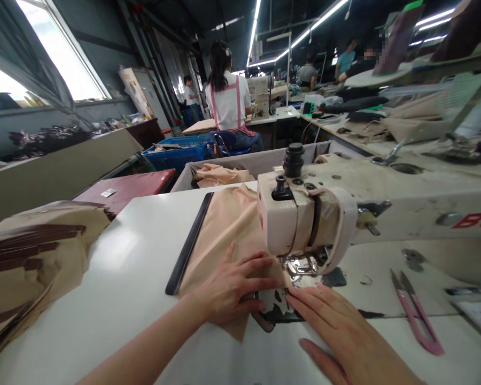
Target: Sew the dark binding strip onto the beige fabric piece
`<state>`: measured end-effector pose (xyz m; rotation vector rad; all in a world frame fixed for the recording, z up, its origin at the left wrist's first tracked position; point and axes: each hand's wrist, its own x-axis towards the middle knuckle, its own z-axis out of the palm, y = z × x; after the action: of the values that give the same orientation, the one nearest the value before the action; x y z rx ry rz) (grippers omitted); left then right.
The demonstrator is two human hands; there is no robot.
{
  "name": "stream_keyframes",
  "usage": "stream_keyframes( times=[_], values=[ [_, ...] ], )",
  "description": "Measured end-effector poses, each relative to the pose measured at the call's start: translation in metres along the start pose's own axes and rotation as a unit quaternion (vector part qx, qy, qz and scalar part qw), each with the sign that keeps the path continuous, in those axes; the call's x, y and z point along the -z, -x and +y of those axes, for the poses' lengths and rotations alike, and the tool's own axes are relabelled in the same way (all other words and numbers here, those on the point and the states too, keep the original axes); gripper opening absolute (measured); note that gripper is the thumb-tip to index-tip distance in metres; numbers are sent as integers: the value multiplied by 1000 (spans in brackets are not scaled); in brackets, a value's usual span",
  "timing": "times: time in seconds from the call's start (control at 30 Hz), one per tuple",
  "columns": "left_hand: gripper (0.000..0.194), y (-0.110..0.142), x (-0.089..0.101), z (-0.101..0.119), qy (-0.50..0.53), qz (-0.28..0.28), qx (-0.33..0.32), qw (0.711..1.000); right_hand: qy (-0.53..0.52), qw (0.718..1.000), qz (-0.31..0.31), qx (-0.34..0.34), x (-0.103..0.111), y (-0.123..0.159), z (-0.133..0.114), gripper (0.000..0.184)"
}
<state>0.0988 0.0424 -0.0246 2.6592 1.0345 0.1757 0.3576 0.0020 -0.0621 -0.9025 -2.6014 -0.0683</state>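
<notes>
A peach-coloured fabric piece (224, 224) with a dark strip (188, 243) along its left edge lies on the white sewing table (136, 278), running under the head of a cream sewing machine (304, 214). My left hand (232, 289) lies flat on the fabric just left of the needle area, fingers spread. My right hand (340, 331) rests flat on the table in front of the presser foot (300, 264), fingers stretched toward the fabric's near edge. Neither hand grips anything.
Pink thread snips (414, 313) lie at the right on the table. A heap of tan and brown pieces (28, 251) sits at the left. A grey bin (260, 160) behind holds more peach fabric. A person in a white top (228, 99) sits ahead at another machine; other workers stand farther back.
</notes>
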Motion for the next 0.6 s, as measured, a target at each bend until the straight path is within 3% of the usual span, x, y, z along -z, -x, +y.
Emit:
stream_keyframes(
  times=[0.27,0.37,0.47,0.53,0.6],
  values=[
    [43,-16,2,-21,-14,21,29,999,-37,999,-17,-35,-2,4,-2,47],
    [39,-14,0,-22,-44,60,113,991,-69,996,-24,-51,0,6,-2,45],
    [43,-3,-2,-13,-76,81,180,977,-180,977,-10,-115,7,15,-8,43],
    [51,9,1,-4,-102,48,212,971,-342,917,11,-206,14,24,-17,41],
    [56,21,5,3,-134,17,233,963,-541,790,29,-286,20,32,-28,41]
  ],
)
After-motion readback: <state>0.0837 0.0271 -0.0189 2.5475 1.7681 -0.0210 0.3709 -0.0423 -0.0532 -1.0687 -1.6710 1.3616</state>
